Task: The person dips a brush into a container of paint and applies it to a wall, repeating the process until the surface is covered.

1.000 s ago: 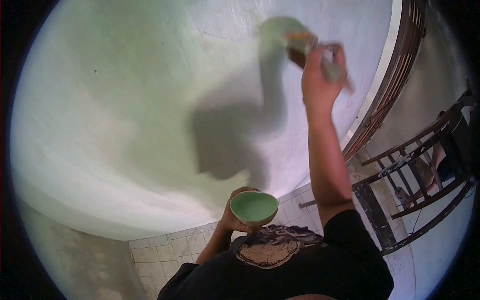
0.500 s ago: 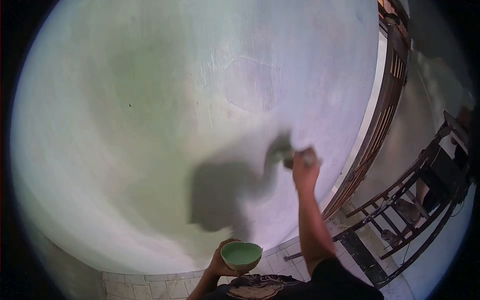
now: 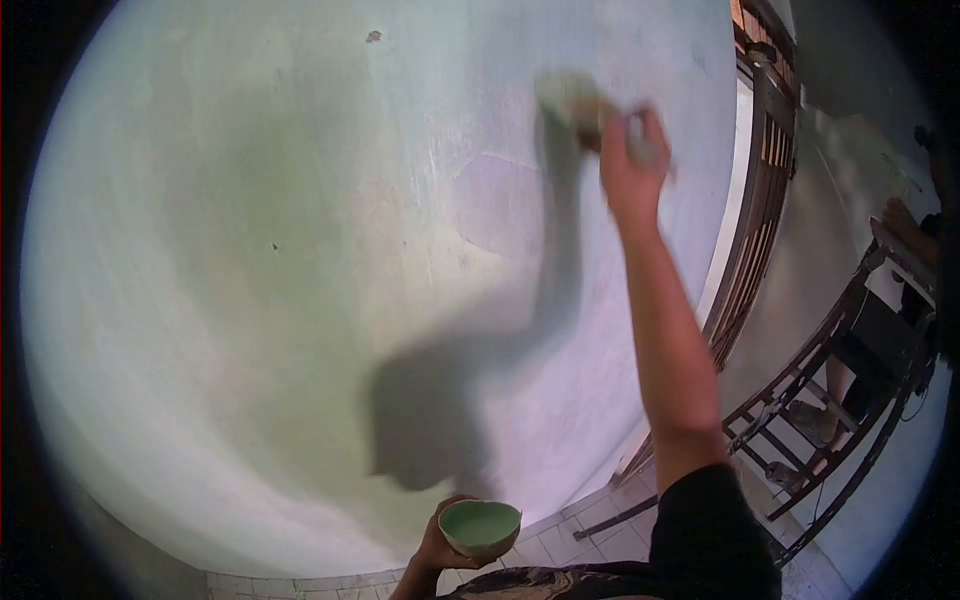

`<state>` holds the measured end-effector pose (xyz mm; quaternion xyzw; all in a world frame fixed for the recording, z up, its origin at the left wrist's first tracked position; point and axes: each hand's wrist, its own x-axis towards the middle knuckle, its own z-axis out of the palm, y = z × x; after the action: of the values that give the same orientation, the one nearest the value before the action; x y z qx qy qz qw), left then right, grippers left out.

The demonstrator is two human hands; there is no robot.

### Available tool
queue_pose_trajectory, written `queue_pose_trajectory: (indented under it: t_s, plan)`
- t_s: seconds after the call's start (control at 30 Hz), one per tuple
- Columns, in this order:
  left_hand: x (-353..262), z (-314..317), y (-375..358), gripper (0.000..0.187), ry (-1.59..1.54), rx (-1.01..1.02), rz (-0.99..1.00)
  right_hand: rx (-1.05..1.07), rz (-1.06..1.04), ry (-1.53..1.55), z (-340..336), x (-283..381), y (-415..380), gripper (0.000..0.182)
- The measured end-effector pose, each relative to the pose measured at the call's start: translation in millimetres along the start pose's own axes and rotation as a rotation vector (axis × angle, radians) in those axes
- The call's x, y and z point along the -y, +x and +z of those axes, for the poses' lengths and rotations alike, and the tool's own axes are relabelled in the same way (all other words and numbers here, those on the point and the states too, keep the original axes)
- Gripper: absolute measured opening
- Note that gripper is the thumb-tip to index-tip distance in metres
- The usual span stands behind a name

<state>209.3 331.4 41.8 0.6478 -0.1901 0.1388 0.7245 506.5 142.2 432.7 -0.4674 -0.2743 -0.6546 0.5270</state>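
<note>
My left hand (image 3: 434, 547) is wrapped round a bowl (image 3: 492, 548) low in front of my body. Light green paint (image 3: 478, 522) lies inside it. My right hand (image 3: 634, 172) is raised high on an outstretched arm, its fingers closed on a paintbrush (image 3: 570, 98). Motion blurs the brush, and its greenish bristles appear to be against the wall (image 3: 310, 340) or very near it. That wall carries pale green and whitish patches. A rounded lilac patch (image 3: 500, 205) sits below and left of the brush, and the shadow of my arm and head falls across the surface.
To the right is a dark wooden doorway or shutter frame (image 3: 765, 190). A dark wooden rack-like piece of furniture (image 3: 800, 430) stands at lower right, with another person's foot (image 3: 812, 424) and hand (image 3: 900, 218) beyond it. Pale tiles (image 3: 545, 545) cover the floor.
My right hand has swept the paintbrush upward along the wall, and the arm is straighter. My view has shifted slightly. The bowl stays in my left hand, low down.
</note>
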Motion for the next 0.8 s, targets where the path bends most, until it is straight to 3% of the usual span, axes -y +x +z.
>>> queue_pose_trajectory:
  t_s: [0.03,0.13,0.17,0.23,0.27,0.33,0.37,0.43,0.47,0.53,0.57,0.6,0.63,0.67,0.73,0.8]
  plan:
    - [3,-3,-5,0.101,0.000,0.003,0.012,0.126,0.143,0.139,-25,16,-35,0.026]
    - [-5,-5,-7,0.098,0.160,-0.002,0.025,0.280,0.340,-0.146,-95,20,-138,0.024]
    - [-9,-6,-9,0.098,0.160,-0.005,0.031,0.325,0.471,-0.108,-116,22,-168,0.024]
    - [-14,-9,-11,0.097,0.131,0.025,0.031,0.366,0.782,-0.052,-142,50,-190,0.023]
    - [-15,-9,-12,0.097,0.126,0.023,0.037,0.370,0.774,-0.052,-143,51,-185,0.023]
    - [-16,-11,-10,0.097,0.202,-0.009,0.025,0.442,1.140,0.152,-144,44,-170,0.018]
    - [-14,-10,-11,0.097,0.199,-0.005,0.021,0.569,0.781,-0.129,-138,32,-157,0.013]
    - [-8,-8,-10,0.097,0.248,-0.023,0.094,0.522,0.812,0.002,-101,9,-112,0.015]
    - [-7,-6,-10,0.097,0.266,-0.030,0.119,0.519,0.686,-0.062,-79,24,-71,0.021]
    - [-7,-3,-9,0.098,0.209,-0.021,0.070,0.575,0.671,-0.182,-33,19,6,0.028]
    - [-4,-3,-9,0.098,0.212,-0.023,0.070,0.483,0.668,-0.136,-6,11,43,0.032]
    - [1,-3,-10,0.099,0.154,-0.031,0.084,0.392,0.531,-0.154,14,24,81,0.032]
    - [2,-1,-10,0.100,0.128,-0.038,0.091,0.397,0.507,-0.019,27,45,114,0.031]
    - [4,0,-10,0.100,0.101,-0.045,0.098,0.367,0.530,-0.069,50,35,151,0.031]
    - [0,2,-11,0.100,0.084,-0.085,0.070,0.360,0.563,0.168,55,85,186,0.016]
    - [-5,3,-12,0.101,0.140,-0.126,0.058,0.187,0.399,0.488,68,84,210,0.017]
